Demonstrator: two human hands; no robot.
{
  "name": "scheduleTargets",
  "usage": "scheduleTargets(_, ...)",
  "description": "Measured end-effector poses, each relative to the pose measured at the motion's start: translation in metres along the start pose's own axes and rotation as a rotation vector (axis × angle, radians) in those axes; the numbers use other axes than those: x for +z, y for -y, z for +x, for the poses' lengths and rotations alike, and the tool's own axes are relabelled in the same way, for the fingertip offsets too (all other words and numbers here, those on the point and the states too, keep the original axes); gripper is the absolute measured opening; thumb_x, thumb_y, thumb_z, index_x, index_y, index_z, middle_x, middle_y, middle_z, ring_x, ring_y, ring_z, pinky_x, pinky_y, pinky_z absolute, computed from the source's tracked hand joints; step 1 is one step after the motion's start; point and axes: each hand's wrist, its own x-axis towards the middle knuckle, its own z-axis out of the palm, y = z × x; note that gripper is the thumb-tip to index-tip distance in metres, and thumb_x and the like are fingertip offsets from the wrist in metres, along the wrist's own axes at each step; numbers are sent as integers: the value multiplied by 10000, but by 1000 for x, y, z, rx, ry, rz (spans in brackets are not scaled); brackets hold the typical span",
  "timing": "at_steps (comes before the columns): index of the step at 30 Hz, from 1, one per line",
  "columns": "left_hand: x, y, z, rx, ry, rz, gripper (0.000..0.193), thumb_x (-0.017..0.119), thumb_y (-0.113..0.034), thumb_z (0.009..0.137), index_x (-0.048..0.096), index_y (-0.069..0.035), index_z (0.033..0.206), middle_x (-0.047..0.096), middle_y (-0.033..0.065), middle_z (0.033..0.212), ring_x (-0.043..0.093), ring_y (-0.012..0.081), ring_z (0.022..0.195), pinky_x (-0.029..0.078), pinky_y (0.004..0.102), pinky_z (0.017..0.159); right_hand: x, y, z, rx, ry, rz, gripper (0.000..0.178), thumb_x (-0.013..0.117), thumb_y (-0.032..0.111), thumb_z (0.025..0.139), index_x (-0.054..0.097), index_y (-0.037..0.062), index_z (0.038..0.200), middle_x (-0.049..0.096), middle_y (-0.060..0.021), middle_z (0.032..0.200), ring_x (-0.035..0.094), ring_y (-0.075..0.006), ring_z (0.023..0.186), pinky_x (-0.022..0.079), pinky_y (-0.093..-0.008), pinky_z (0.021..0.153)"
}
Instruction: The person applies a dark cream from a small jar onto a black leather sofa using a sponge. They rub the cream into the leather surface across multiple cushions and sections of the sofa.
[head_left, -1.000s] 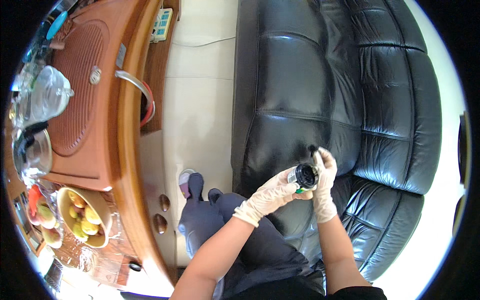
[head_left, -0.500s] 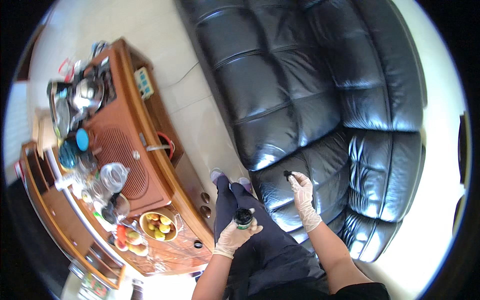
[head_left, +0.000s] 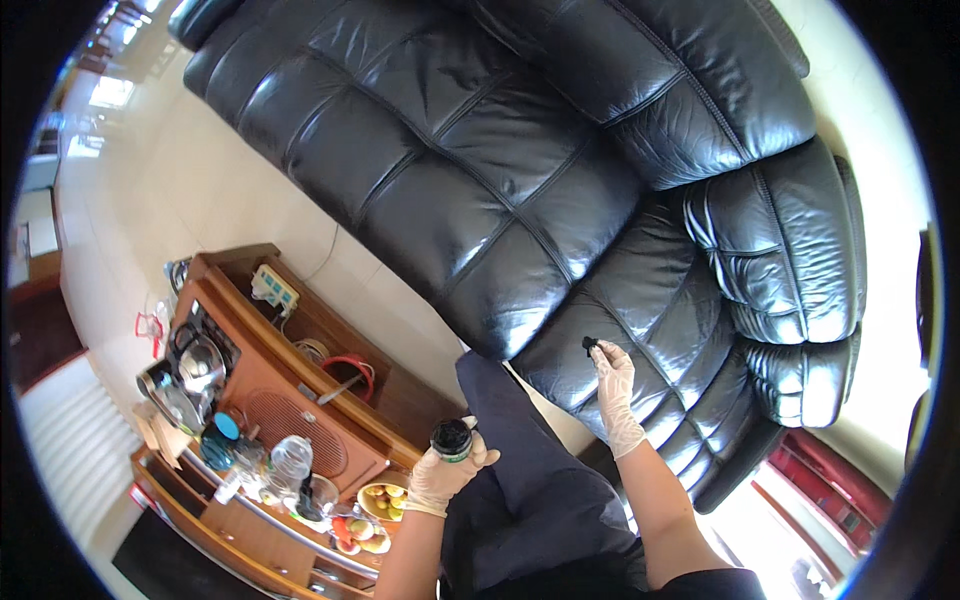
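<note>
My left hand [head_left: 438, 484], in a pale thin glove, is closed around a small round jar [head_left: 452, 437]. Its top is uncovered and shows dark, black contents; a strip of green runs along its side. Between the gloved fingertips of my right hand [head_left: 614, 388] is a small black sponge-like piece [head_left: 590, 344], too small to make out exactly. That hand hangs over the black leather sofa [head_left: 500, 140], nearest its corner seat. Whether the piece touches the leather, I cannot tell.
On my left stands a brown wooden cabinet [head_left: 290, 335], bearing a metal kettle [head_left: 201, 365], clear plastic jugs [head_left: 291, 458] and a bowl of fruit [head_left: 368, 492]. A power strip [head_left: 273, 288] and a red ring-shaped item [head_left: 362, 372] sit in its open side. A cable crosses the pale floor [head_left: 220, 190].
My view has swung round, so more of the sofa shows and the cabinet appears lower and tilted. Both hands keep their holds; the jar sits a little further left in view.
</note>
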Motion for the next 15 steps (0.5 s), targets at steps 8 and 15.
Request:
scheduleTargets(8, -13, -78, 41, -87, -197, -102, 775, 797, -344, 775, 501, -45, 1426, 645, 133, 1135, 628, 285, 1082, 377, 531, 1118, 95, 7, 56, 73, 25, 202, 158, 718, 8, 895, 689, 19, 1050, 694, -22, 954, 629, -84, 849, 502, -222, 786)
scheduleTargets(15, -43, -132, 85, -276, -396, 95, 802, 745, -432, 835, 438, -41, 1465, 603, 92, 1132, 584, 226, 1099, 322, 518, 1152, 136, 1, 101, 120, -84, 222, 163, 708, 8, 895, 702, 15, 1058, 682, -6, 907, 588, -67, 790, 471, -212, 715)
